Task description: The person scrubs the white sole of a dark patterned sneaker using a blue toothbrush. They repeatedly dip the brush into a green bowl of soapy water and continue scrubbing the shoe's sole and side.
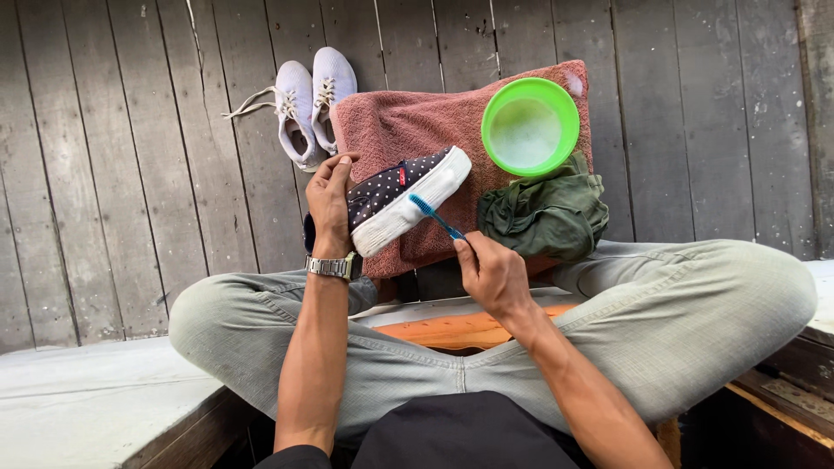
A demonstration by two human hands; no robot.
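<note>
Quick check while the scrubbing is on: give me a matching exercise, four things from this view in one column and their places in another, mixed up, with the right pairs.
Things:
1. dark polka-dot shoe with white sole
2. blue toothbrush
3. round green plastic bowl
4. pair of pale lavender sneakers

Places:
A. on the grey wooden planks, left of the pink towel
B. in the right hand, bristles on the sole
C. on the towel's far right part
D. in the left hand

Pairs: 1-D, 2-B, 3-C, 4-A

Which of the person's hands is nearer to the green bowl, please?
Right. The right hand lies below the green bowl, holding a blue toothbrush; the left hand grips the dotted shoe, farther left.
</note>
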